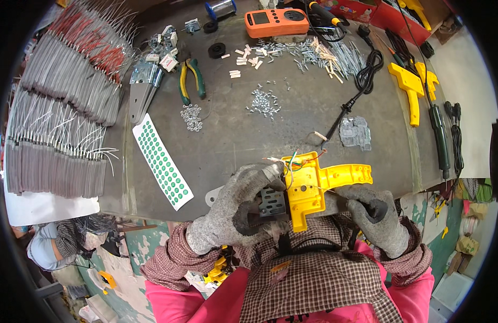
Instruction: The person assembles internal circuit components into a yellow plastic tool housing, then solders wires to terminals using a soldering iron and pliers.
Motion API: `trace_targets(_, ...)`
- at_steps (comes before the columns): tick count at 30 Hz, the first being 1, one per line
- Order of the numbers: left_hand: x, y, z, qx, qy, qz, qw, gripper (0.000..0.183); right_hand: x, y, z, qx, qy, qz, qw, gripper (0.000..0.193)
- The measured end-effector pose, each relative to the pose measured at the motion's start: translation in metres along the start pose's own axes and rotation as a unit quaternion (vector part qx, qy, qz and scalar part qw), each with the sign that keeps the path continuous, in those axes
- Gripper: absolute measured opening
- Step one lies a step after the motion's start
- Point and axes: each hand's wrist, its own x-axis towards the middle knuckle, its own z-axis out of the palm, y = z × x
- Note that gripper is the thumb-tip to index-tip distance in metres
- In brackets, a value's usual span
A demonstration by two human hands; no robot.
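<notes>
A yellow plastic tool housing half, its hollow side up and its handle pointing right, is held over the table's near edge. My left hand, in a grey glove with dark palm, is closed round its left side, where a dark slotted metal part juts out. My right hand, gloved alike, has curled fingers at the lower edge of the handle; its exact grip is partly hidden. Thin coloured wires and a black power cord come out at the housing's top. A rounded metal plate end shows beside my left hand.
Left lie bundled grey strips with wires and a green-dotted sticker sheet. Beyond are pliers, nuts, small screws and an orange multimeter. A clear plastic piece and yellow housings lie right.
</notes>
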Motion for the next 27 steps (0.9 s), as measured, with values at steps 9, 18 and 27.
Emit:
trace_targets(9,0.006,0.006,0.001,0.073,-0.021,0.007,0.997,0.094,0.014,-0.003,0.016,-0.012,-0.006,-0.050,0.999,0.027)
trace_targets(18,0.019,0.008,0.004,0.224,-0.049,0.053,0.972,0.096,0.030,-0.011,0.022,-0.124,0.009,-0.061,0.990,0.035)
trace_targets(27,0.032,0.027,0.006,0.312,-0.098,0.052,0.944,0.087,0.020,-0.029,0.041,-0.288,0.026,-0.081,0.954,0.032)
